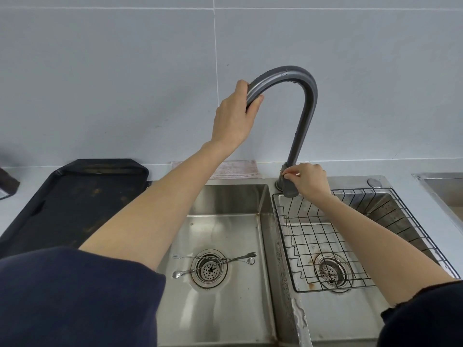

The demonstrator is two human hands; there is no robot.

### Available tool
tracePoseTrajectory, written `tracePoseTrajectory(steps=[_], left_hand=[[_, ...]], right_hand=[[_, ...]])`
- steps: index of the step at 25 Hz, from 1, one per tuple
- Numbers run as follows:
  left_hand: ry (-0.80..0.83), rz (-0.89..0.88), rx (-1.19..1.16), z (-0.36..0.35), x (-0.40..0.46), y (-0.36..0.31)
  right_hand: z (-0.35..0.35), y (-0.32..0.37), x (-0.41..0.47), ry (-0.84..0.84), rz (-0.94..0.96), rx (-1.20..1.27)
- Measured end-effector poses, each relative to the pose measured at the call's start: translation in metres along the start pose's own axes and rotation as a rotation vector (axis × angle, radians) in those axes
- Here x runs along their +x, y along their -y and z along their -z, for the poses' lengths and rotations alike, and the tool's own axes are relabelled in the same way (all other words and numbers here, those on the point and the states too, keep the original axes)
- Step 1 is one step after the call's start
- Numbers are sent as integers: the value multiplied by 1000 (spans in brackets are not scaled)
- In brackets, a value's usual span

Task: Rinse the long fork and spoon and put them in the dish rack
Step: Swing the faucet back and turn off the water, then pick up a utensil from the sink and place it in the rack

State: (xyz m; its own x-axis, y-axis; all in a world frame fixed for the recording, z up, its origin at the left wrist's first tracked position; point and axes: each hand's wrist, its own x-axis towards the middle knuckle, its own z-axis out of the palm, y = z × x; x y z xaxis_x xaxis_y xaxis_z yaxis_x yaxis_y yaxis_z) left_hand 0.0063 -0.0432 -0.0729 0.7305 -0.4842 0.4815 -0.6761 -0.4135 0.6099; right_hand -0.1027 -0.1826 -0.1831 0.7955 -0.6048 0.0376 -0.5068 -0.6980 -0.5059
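Two slender utensils lie crossed on the floor of the left sink basin [225, 201], resting over its round drain strainer [209, 268]. The long fork [218, 256] runs almost level, its long axis from 9 to 3 o'clock, tines pointing toward 3 o'clock near the basin's right wall. The long spoon [213, 267] lies on a slant, one small bowl at about 8 o'clock of the drain and another rounded end at about 2 o'clock, just below the fork's tines; the two handles cross above the strainer.

Neither hand touches them. The left hand [234, 118] is up at 12 o'clock, fingers wrapped closed around the spout end of the grey arched faucet [304, 96]. The right hand [309, 180] sits at the faucet's base, thumb and fingertips pinched together on a small lever there.

At 3 o'clock of the utensils, the right basin holds a black wire dish rack [325, 236], a second drain visible through its grid. The sink is stainless steel, stained around both drains. A dark tray [75, 201] sits on the counter at 9 o'clock, a folded pinkish cloth [235, 169] lies behind the sink, and pale grey wall tiles [125, 71] fill the background. Both sleeves are dark navy.
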Motion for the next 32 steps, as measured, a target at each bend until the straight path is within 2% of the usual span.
tracePoseTrajectory(steps=[5,8,10,13,19,23,27,32], left_hand=[[11,16,-24,2,-1,-2],[79,20,-105,7,-2,-1],[140,15,-175,11,-6,5],[197,47,-175,12,-21,23],[394,152,-25,-7,-62,96],[583,271,110,-30,-101,149],[791,435,125,-54,-152,192],[1055,382,354,-75,-211,232]], right_hand=[[0,-3,-3,-8,3,7],[1,0,-8,-19,-9,-17],[-4,6,-12,-45,95,-114],[-23,17,-14,-76,357,-224],[-78,32,-23,218,378,-270],[-117,22,-29,407,285,-359],[-155,9,-39,567,175,-359],[-200,-6,-51,709,200,-426]])
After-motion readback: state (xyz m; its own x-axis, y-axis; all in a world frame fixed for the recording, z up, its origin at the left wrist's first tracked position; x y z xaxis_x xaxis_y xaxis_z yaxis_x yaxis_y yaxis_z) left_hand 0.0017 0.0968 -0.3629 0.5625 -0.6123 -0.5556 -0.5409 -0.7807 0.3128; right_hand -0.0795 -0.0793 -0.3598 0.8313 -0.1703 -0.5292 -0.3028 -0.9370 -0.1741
